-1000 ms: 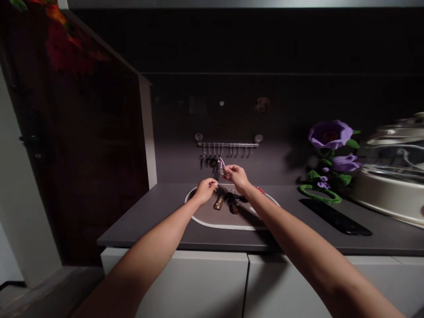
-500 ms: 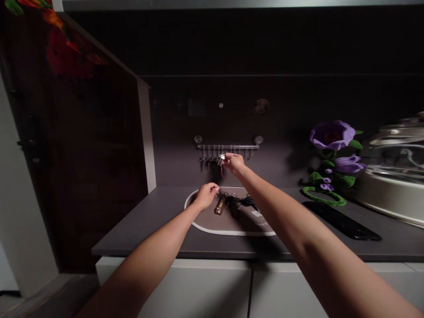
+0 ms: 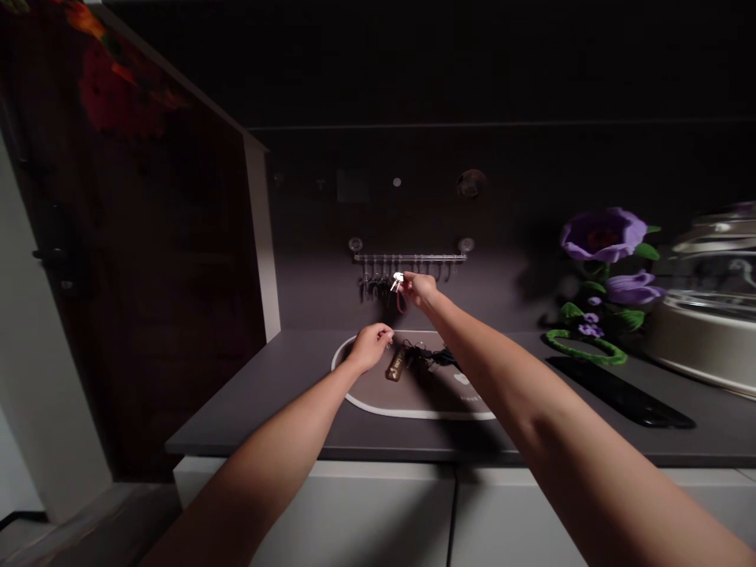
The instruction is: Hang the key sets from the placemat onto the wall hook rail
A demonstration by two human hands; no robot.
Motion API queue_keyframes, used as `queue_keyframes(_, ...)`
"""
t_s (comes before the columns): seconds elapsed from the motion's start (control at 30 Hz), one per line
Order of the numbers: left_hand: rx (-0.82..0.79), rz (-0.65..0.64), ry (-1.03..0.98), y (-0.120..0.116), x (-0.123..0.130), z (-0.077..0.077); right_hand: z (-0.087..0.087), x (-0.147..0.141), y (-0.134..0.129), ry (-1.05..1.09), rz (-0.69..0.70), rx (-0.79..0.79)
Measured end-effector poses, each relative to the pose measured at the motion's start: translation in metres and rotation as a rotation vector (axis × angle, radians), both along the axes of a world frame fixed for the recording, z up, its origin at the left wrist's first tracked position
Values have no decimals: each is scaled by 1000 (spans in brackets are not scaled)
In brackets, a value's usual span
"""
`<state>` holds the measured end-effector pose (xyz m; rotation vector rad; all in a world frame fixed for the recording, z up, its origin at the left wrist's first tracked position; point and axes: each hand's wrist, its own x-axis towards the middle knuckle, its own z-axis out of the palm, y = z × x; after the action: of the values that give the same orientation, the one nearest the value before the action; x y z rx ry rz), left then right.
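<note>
My right hand [image 3: 420,288] is closed in a pinch on a bunch of keys [image 3: 397,282], which catches the light and has a reddish loop hanging from it. It is at the clear hook rail [image 3: 409,258] on the wall; I cannot tell whether the keys touch a hook. More keys [image 3: 371,283] dangle from the hooks on the left side of the rail. My left hand [image 3: 371,346] is low over the oval mat [image 3: 369,400], fingertips pressed together; anything in them is hidden. Beside it lie a brown fob [image 3: 395,365] and dark tangled keys [image 3: 434,356].
A black elongated object [image 3: 620,392] lies on the right of the dark counter [image 3: 253,394]. Behind it stand purple knitted flowers [image 3: 608,236] with a green ring [image 3: 584,348] and a cream, clear-topped container [image 3: 709,342]. A dark door [image 3: 159,315] is on the left.
The view has shifted slightly. My right hand stays at the rail with the keys, which now look brighter and slightly turned. My left hand has hardly moved.
</note>
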<state>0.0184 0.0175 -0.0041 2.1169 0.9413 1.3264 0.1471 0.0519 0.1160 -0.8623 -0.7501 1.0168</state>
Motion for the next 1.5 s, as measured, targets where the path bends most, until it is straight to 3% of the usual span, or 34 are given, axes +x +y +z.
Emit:
queue_keyframes(0.3,-10,0,-21,2,1,-1,-11,7,-3,-63,32,12)
queue_keyframes(0.53,-4,3,-15,5,0,-2,-17,5,0,-165,-41,41)
queue_keyframes(0.97,-49,-5,10,-3,-2,2,-22,9,1,-224,21,53)
queue_keyframes(1.2,-86,27,-25,-7,-6,8,-20,14,-17,-217,-34,-7)
queue_keyframes(1.5,-104,81,74,-17,0,23,-21,23,-59,-372,54,38)
